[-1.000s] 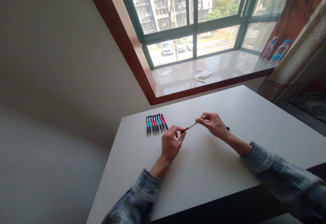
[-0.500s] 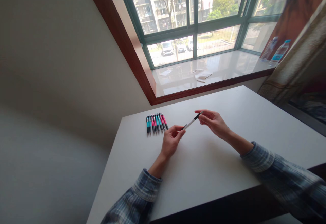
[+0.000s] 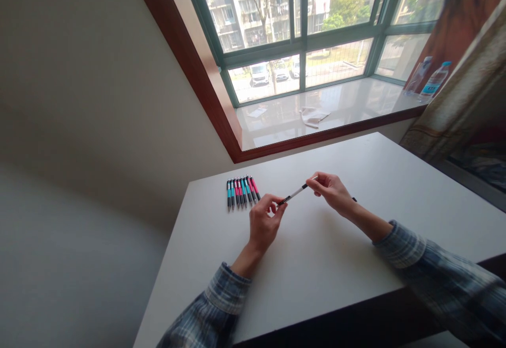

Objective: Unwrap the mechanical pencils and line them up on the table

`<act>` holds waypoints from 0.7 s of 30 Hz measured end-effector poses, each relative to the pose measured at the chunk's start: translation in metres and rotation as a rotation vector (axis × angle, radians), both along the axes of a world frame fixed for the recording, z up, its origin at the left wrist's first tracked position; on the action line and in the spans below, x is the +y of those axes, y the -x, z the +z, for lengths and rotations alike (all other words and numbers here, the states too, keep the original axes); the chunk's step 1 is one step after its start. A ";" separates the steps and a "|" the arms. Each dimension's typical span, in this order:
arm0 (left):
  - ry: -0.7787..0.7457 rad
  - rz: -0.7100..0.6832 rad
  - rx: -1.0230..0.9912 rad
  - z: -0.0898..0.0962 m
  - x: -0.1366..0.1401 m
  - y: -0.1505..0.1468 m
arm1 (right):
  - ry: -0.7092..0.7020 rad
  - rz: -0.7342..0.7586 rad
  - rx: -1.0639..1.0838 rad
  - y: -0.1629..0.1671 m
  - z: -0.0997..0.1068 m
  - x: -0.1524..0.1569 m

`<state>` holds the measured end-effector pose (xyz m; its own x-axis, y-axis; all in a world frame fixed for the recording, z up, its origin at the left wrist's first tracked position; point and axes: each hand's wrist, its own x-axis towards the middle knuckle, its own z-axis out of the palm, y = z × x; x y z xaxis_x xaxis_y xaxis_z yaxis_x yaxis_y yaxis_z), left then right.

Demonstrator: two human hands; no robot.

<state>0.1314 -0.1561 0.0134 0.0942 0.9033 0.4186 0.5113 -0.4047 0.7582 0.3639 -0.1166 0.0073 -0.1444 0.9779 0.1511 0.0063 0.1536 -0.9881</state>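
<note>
A pen with a white barrel and black parts (image 3: 296,193) slants between my two hands above the white table. My left hand (image 3: 265,222) pinches its lower left end, thumb against fingers. At its upper right end my right hand (image 3: 331,192) has closed its thumb and fingertips on the pen, past the black grip, covering that tip. Beyond my left hand lies a row of several pens (image 3: 241,192) with blue and pink barrels, side by side. A small dark thing (image 3: 354,199) shows at the far edge of my right wrist; I cannot make out what it is.
The white table (image 3: 316,274) reaches to the wall below the window. On the sill lie a crumpled cloth (image 3: 313,116) and a piece of paper (image 3: 257,112). Plastic bottles (image 3: 435,81) stand at its right end by a curtain (image 3: 450,100).
My right fingers have drawn in around the pen's tip end, hiding it more. The pen has shifted slightly down and left with my left hand. A small dark thing now shows beside my right wrist.
</note>
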 end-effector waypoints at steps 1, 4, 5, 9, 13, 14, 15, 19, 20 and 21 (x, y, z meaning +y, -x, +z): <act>-0.067 0.002 0.031 0.000 -0.001 0.000 | 0.013 -0.008 0.000 0.001 0.000 0.000; -0.252 -0.001 0.136 0.000 -0.002 0.002 | 0.060 -0.032 -0.014 0.003 0.002 -0.003; -0.310 0.000 0.182 0.001 -0.002 0.003 | 0.076 -0.037 -0.019 0.003 0.003 -0.003; -0.454 0.010 0.322 0.004 -0.005 0.006 | 0.166 0.011 -0.019 0.001 0.004 -0.004; -0.243 -0.027 0.060 0.009 -0.002 0.007 | 0.301 0.212 -0.005 -0.005 0.001 0.000; -0.143 -0.046 -0.062 0.009 0.000 0.008 | 0.331 0.274 -0.007 -0.007 0.001 0.001; -0.042 -0.063 -0.185 0.009 0.002 0.008 | 0.360 0.336 -0.009 -0.008 0.000 0.002; 0.217 -0.115 -0.509 0.007 0.007 0.011 | 0.420 0.533 -0.004 -0.012 0.002 0.002; 0.246 -0.136 -0.539 0.007 0.008 0.011 | 0.405 0.564 -0.016 -0.012 0.004 0.001; 0.264 -0.155 -0.554 0.006 0.008 0.011 | 0.384 0.592 -0.036 -0.012 0.005 -0.001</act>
<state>0.1201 -0.1484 0.0196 0.0655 0.9761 0.2074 -0.0355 -0.2054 0.9780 0.3754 -0.1172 0.0128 -0.6672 0.7165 -0.2034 0.0630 -0.2178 -0.9740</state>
